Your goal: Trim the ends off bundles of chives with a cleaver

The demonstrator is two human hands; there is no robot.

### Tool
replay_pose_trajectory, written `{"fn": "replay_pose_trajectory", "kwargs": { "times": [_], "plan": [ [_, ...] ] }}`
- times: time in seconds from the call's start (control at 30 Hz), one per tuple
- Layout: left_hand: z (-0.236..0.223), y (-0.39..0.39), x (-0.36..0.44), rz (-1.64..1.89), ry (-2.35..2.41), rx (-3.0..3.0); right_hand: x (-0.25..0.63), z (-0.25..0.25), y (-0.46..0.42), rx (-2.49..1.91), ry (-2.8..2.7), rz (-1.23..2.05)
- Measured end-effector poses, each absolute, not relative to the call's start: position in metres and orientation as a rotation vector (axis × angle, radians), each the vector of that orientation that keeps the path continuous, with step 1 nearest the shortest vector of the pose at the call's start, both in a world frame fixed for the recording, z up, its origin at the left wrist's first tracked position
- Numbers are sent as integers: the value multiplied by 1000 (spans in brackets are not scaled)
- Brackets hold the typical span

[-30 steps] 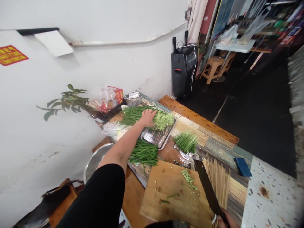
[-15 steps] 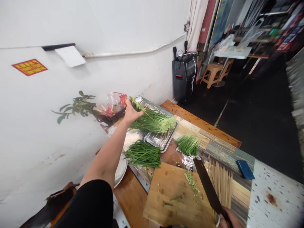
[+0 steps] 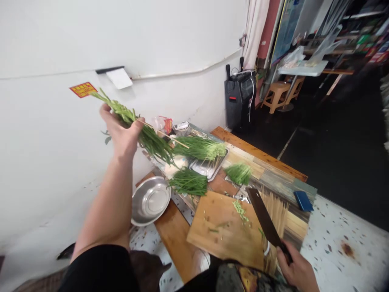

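Observation:
My left hand [image 3: 121,132] is raised near the wall and grips a bunch of green chives on a thin wooden skewer [image 3: 142,132], lifted clear of the table. My right hand [image 3: 296,269] at the bottom right holds a dark cleaver [image 3: 263,217] by its handle, blade lying over the wooden cutting board [image 3: 225,233]. A few chopped green bits lie on the board. A metal tray [image 3: 206,168] with more skewered chives [image 3: 200,148] sits at the table's far end.
Two loose chive piles [image 3: 189,182] [image 3: 239,172] lie beside the tray. Bare bamboo skewers [image 3: 278,213] and a blue case [image 3: 302,200] are at the right. A steel bowl [image 3: 151,200] sits left of the board. A black speaker [image 3: 239,97] stands by the wall.
My left hand went from resting on the chives in the tray to lifting a skewered bunch up and to the left. The view shifted, showing the steel bowl. The cleaver stayed put.

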State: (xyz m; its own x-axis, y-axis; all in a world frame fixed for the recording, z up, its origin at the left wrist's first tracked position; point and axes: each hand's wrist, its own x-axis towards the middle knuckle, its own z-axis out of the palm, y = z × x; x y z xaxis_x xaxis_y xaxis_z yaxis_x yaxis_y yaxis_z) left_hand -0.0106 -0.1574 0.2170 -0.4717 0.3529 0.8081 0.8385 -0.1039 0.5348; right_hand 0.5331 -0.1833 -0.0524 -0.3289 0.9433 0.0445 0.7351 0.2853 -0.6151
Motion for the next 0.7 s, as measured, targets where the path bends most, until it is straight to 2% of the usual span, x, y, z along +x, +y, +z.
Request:
{"fn": "replay_pose_trajectory", "kwargs": {
  "times": [0.1,0.17,0.3,0.5,0.6,0.7],
  "plan": [
    [200,-190,31,-1515,-1902,-1562,544,-34,-184,-1580,-2190,812],
    [171,-207,62,-1373,-2133,-1588,548,-28,-182,-1616,-2215,868],
    [77,-233,132,-844,-2715,-1565,551,-27,-172,-1613,-2295,857],
    [-72,-228,235,-256,-2957,-1731,522,-21,-157,-1534,-2657,730],
    [-111,-214,261,-67,-3033,-1723,496,-22,-159,-1540,-2790,711],
    [-130,-203,267,78,-3085,-1634,477,-32,-165,-1550,-2876,734]
  ]
}}
